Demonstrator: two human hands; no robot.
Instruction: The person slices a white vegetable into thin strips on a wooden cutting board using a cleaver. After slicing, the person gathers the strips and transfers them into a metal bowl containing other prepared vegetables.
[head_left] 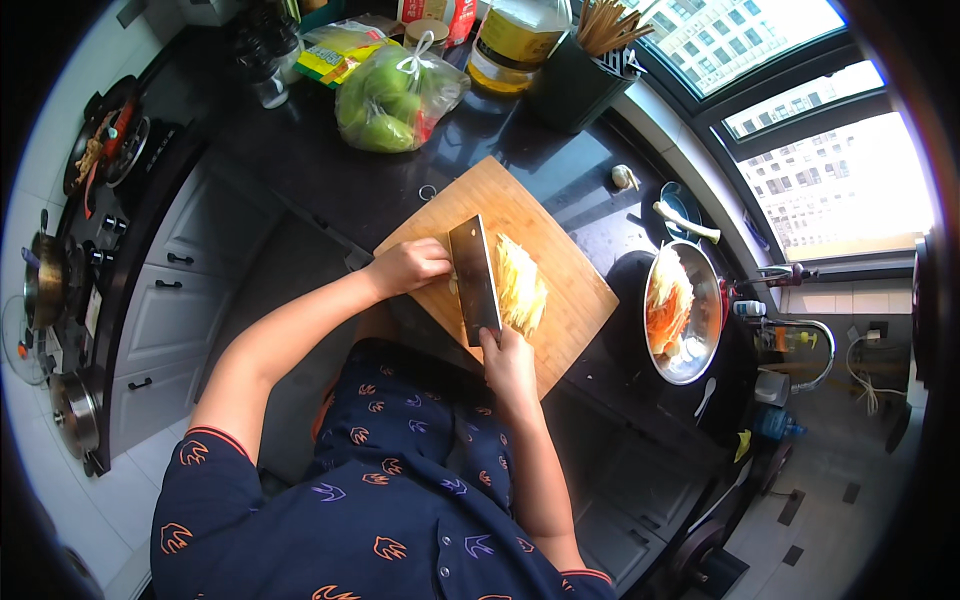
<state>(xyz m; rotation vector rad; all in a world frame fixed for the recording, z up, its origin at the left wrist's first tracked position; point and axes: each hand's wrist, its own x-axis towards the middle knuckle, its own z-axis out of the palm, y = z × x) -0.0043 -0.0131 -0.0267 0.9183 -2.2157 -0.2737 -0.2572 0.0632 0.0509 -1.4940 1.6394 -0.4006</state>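
My right hand (510,358) is wrapped round the handle of a cleaver (473,275), whose broad blade stands on a wooden cutting board (570,270). To the right of the blade lies a heap of pale yellow vegetable shreds (521,285). On the blade's other side, my left hand (412,266) is closed with curled fingers, its tips against the board close to the steel. Whatever those fingers press on is mostly hidden; only a small pale bit shows beside the blade.
A metal bowl (712,335) of orange and pale shreds stands right of the board. Garlic (625,178) and a peeler-like white-handled tool (688,222) lie farther back. Behind the board are a bag of green produce (390,105), an oil bottle (515,45) and a chopstick holder (580,85).
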